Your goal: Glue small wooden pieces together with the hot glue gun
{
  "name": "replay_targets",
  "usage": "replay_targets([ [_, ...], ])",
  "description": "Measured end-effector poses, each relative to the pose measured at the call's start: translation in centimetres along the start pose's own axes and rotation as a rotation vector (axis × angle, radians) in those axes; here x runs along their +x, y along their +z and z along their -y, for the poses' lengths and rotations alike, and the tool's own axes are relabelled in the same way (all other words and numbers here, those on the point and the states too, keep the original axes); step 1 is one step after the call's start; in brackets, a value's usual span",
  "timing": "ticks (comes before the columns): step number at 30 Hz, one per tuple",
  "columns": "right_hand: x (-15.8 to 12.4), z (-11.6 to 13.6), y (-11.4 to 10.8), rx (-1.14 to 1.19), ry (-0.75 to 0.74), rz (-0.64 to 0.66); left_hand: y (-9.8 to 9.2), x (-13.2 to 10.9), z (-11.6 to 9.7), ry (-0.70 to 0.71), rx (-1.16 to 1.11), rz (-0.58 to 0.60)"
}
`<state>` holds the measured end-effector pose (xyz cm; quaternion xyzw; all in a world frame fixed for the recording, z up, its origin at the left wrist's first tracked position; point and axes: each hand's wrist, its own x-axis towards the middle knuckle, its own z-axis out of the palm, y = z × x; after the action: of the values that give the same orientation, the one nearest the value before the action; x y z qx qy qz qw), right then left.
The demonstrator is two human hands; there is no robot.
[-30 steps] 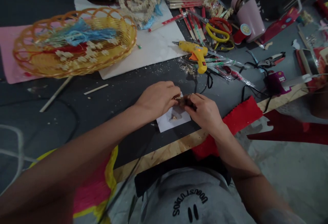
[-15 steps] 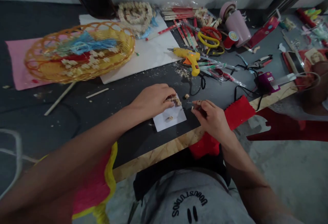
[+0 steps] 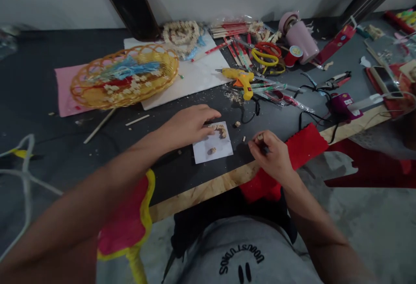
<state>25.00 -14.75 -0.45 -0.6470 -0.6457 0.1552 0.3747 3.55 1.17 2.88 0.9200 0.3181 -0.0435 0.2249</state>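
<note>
My left hand (image 3: 194,124) reaches over the left edge of a small white paper (image 3: 223,150). Its thumb and fingers are apart, and nothing shows between them. Beside the fingertips a curved row of beige, crumbly-looking pieces (image 3: 222,131) lies on the paper. A single beige piece (image 3: 212,150) rests nearer its lower edge. To the right of the paper, my right hand (image 3: 271,152) is closed with curled fingers; whatever it holds is mostly hidden. Between that hand and the paper, a tiny pale bit (image 3: 244,138) and a beige lump (image 3: 237,124) lie on the dark tabletop.
Behind my hands are a yellow glue gun (image 3: 238,78), scissors (image 3: 264,57), and a wicker basket (image 3: 172,74) holding blue tassels. Red felt (image 3: 307,145) hangs over the table's front edge. Pliers (image 3: 338,80) and a purple box (image 3: 344,105) lie right, near another person.
My left fingers have opened and moved off the beige row, which now lies uncovered on the paper. The right fingers have curled in and moved slightly right. The view has shifted left.
</note>
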Motion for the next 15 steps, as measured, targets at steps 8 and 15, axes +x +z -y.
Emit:
replay_targets([
  [8, -0.1, -3.0, -3.1, 0.168, 0.169, -0.107, 0.4, -5.7, 1.2, -0.088, 0.068, -0.099],
  [15, -0.3, -5.7, -4.2, 0.323, 0.22, -0.055, 6.7, -10.6, -0.9, -0.061, 0.067, -0.232],
])
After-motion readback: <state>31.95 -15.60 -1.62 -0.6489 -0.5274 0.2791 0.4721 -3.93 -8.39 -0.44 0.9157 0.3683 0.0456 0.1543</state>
